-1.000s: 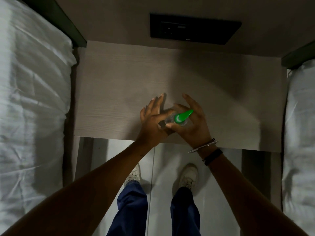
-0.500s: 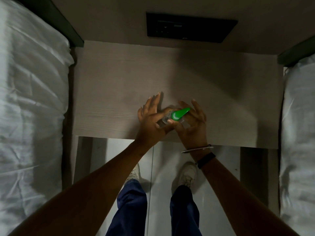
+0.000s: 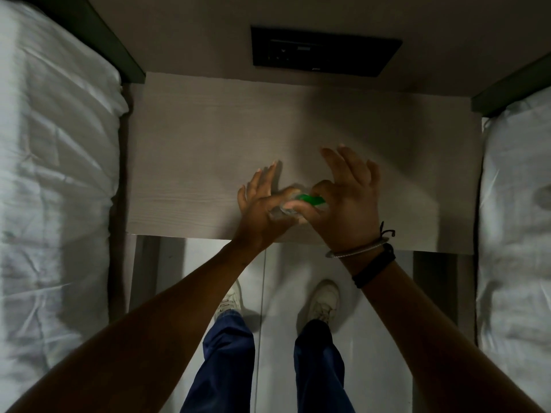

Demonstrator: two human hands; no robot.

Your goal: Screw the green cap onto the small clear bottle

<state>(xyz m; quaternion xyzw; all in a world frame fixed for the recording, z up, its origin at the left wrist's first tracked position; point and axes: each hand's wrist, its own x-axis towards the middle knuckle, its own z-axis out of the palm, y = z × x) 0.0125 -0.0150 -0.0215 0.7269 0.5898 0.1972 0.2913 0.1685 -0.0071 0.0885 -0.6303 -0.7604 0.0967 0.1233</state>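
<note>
Above the near edge of the pale wooden table (image 3: 208, 150), my two hands meet. My left hand (image 3: 262, 204) pinches the small clear bottle (image 3: 281, 210) between thumb and forefinger, its other fingers spread upward. The green pointed cap (image 3: 311, 200) sits at the bottle's top and points right. My right hand (image 3: 346, 204) grips this cap with thumb and forefinger, the remaining fingers raised. Most of the bottle is hidden by my fingers and blurred.
White bedding lies on the left (image 3: 53, 174) and on the right (image 3: 518, 204) of the table. A dark socket panel (image 3: 325, 52) is set in the wall behind. Below the table's front edge are my legs and white shoes (image 3: 323, 302) on a light floor.
My right hand has rotated on the cap, and its fingers now stand raised. The cap's tip has swung from pointing up-right to lying flatter, pointing right. My left hand stays on the bottle.
</note>
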